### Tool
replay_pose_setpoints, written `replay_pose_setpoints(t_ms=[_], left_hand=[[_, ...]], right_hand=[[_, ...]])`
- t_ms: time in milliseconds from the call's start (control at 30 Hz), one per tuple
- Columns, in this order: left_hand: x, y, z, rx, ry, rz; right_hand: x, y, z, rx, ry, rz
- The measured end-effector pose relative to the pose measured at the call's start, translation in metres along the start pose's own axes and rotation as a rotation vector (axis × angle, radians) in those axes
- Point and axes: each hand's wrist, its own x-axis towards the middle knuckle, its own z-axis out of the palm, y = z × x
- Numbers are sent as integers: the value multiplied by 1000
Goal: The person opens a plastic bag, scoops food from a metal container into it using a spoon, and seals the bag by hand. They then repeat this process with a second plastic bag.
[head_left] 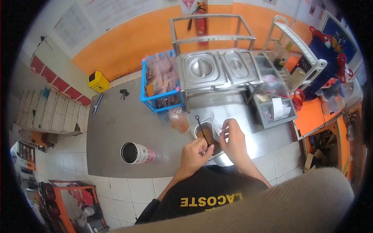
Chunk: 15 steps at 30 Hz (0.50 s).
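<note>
In front of my body stands a metal pan (193, 129) of brown sauce (204, 134). A thin black-handled utensil (200, 126) slants across it, its lower end running down beside my left hand (195, 156). That hand is closed, low over the pan's near left side, and what its fingers hold is hidden. My right hand (234, 143), over the pan's right side, pinches a clear plastic bag (217, 131). A filled clear packet (178, 120) lies on the table left of the pan.
A blue basket (163, 105) of filled packets stands behind the pan, beside a steel rack with lidded pans (202, 70). At the right is a grey divided bin (272, 120). A patterned cup (138, 153) and keys (124, 93) are on the table (112, 128).
</note>
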Motion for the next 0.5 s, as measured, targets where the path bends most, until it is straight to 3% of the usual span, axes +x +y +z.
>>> replay_pose_setpoints(t_ms=[33, 133, 167, 267, 333, 500], left_hand=[[-1, -6, 3, -77, 5, -22], [5, -24, 20, -560, 279, -180], [0, -46, 25, -785, 142, -231], [5, -35, 4, -1149, -94, -559], [5, -40, 4, -1047, -40, -503], [10, -31, -2, -785, 95, -419]], right_hand=[[1, 3, 0, 16, 3, -8], [2, -6, -10, 317, -119, 217], [2, -6, -10, 378, -136, 233], [-2, -7, -9, 517, -162, 283], [-5, -6, -6, 550, -129, 324], [-8, -1, -6, 364, -121, 115]])
